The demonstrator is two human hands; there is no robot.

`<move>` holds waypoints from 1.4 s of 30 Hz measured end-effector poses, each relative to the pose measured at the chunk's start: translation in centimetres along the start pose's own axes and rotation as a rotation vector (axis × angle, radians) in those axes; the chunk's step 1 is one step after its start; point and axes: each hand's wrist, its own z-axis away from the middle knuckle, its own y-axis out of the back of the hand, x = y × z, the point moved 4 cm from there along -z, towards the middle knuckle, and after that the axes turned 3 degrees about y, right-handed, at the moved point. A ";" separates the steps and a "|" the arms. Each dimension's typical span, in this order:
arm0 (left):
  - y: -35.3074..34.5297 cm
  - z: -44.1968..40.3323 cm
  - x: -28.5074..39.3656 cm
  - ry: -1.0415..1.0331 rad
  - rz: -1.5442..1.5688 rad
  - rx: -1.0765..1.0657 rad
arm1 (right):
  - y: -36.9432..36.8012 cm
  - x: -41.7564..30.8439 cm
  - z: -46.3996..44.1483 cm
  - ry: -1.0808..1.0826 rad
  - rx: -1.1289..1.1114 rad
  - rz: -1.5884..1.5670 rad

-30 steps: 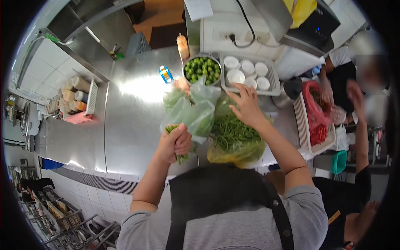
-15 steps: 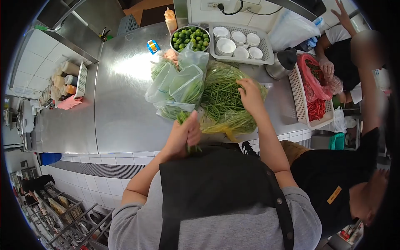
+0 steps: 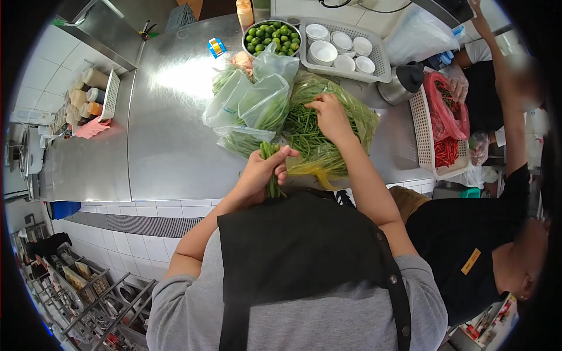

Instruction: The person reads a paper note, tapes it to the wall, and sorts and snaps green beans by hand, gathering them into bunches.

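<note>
Clasped a green-bean bunch [image 3: 269, 150] in the curled left hand [image 3: 263, 169] at frame centre and held the right hand's [image 3: 331, 117] fingers narrowly bent, grip unclear, over loose green beans [image 3: 301, 123] in a yellowish plastic bag [image 3: 363, 123] upper right of centre, apparently mid-picking, seemingly needing a fine pinch next.

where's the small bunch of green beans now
In the head view, the bunch is in the left hand, left of the yellowish bag, by the dark apron.
</note>
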 end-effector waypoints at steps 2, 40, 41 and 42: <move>-0.1 -0.1 0.7 -0.011 -0.056 -0.020 | -0.6 0.1 -0.4 0.014 -0.012 0.129; -2.2 -5.7 11.7 -0.607 0.020 0.153 | 7.6 -6.8 0.6 -0.191 0.041 -0.777; -2.3 -5.9 11.7 -0.600 0.021 0.149 | 7.7 -7.1 0.4 -0.199 0.043 -0.774; -2.3 -5.9 11.7 -0.619 0.012 0.155 | 7.8 -7.3 0.1 -0.167 0.052 -0.734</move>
